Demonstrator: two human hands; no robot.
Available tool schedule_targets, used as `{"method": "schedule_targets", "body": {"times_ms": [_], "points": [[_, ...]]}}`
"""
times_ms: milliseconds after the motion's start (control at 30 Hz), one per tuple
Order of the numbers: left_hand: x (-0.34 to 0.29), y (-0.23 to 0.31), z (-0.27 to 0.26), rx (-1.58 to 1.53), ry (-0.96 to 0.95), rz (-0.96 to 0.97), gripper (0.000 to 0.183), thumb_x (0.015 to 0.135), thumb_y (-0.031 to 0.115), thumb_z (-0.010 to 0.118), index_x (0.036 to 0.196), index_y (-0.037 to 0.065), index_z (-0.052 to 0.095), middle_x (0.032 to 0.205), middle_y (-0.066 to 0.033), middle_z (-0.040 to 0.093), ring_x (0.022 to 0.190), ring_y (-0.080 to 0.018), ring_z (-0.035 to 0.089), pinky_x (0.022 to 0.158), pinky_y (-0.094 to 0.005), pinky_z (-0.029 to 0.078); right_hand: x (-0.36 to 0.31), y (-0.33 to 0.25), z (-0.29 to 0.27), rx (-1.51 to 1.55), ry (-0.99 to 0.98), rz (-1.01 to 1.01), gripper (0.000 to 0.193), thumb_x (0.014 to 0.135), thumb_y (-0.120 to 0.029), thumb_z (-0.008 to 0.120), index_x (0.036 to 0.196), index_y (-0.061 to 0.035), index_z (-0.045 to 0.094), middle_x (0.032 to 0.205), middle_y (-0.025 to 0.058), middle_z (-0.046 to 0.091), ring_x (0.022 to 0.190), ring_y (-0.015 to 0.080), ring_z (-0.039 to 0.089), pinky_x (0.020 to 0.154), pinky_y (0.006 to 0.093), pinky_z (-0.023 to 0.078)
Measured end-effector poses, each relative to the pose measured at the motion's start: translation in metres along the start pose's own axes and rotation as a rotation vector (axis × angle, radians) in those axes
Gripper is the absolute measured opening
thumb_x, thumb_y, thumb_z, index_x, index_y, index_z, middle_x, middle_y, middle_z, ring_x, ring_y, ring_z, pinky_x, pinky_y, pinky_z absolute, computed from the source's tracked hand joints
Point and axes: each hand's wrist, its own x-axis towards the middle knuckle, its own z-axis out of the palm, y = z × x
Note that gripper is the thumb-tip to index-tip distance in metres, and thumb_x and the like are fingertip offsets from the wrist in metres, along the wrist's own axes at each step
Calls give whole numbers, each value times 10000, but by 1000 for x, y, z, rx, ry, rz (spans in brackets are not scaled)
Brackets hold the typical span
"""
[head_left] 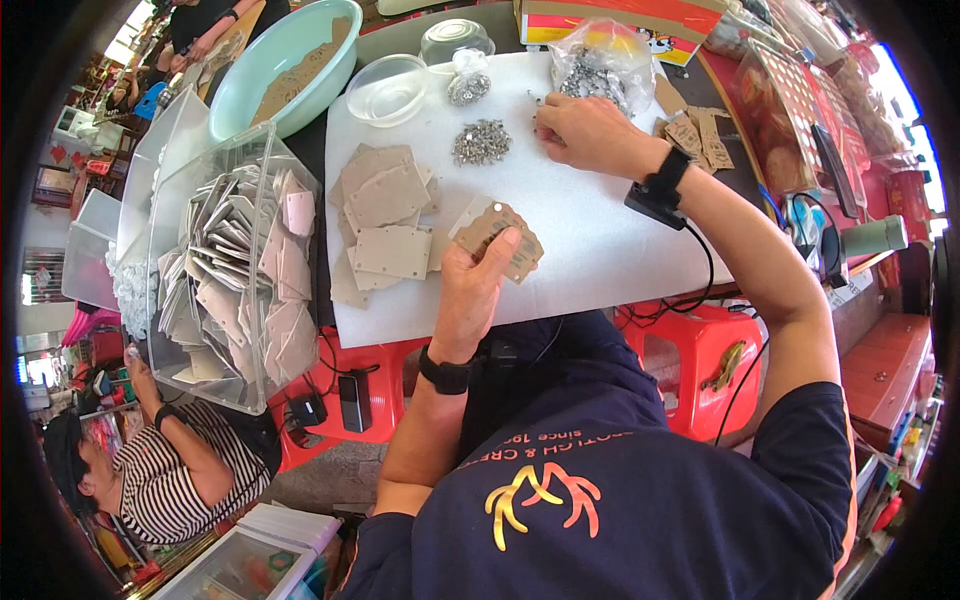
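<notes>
Left hand [470,290] pinches cardboard tags [500,238]; right hand [585,130] grip unclear (fingertips hidden).

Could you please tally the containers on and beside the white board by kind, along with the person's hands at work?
Teal bowl: 1
Clear round bowls: 2, the other behind
Clear bins: 2, the second further left
Clear bags of small metal parts: 2, the smaller
Hands: 2, left hand holding tan cards, right hand
Total: 9
</notes>
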Motion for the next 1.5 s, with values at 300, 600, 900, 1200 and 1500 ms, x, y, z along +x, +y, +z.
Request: {"method": "schedule_targets", "body": {"times_ms": [300, 600, 900, 1200, 1500], "points": [[1, -1, 3, 26, 60, 16, 186, 957, 94, 574, 1129, 27, 599, 1002, -40, 636, 855, -137, 628, 722, -316, 530, -38, -30, -37, 1393, -244, 510, 159, 944, -203, 622, 961, -45, 626, 643, -66, 465, 559, 27, 402, 499, 210, 316], [-2, 9, 16, -5, 77, 100, 185, 950, 92, 607, 1123, 25, 608, 1017, -20, 627, 893, -78, 587, 771, -264, 497, -65, -66, -34, 1929, -241, 509, 139, 966, -170, 587, 962, -32, 606, 676, -73, 448, 542, 12, 349, 494, 184, 292], [-5, 22, 29, 79, 104, 180, 208, 951, 95, 600, 1153, 44, 600, 1041, -7, 623, 928, -76, 583, 802, -259, 486, -75, -87, -42, 1505, -39, 436, 185, 934, -224, 644, 950, -41, 663, 667, -73, 516, 586, 9, 432, 524, 188, 344], [-4, 22, 35, 334, 127, 255, 190, 960, 116, 600, 1117, 10, 619, 991, -1, 629, 883, -57, 561, 766, -231, 455, -76, -104, -28, 1324, 247, 367, 144, 915, -160, 665, 934, -18, 654, 688, -72, 520, 612, 6, 412, 524, 197, 352], [-6, 26, 43, 492, 119, 277, 202, 978, 143, 578, 1112, -2, 617, 990, -8, 624, 888, -66, 562, 763, -236, 457, -76, -106, -25, 1151, 323, 341, 144, 902, -156, 681, 941, -20, 654, 678, -61, 506, 608, 20, 411, 527, 206, 362]]}}
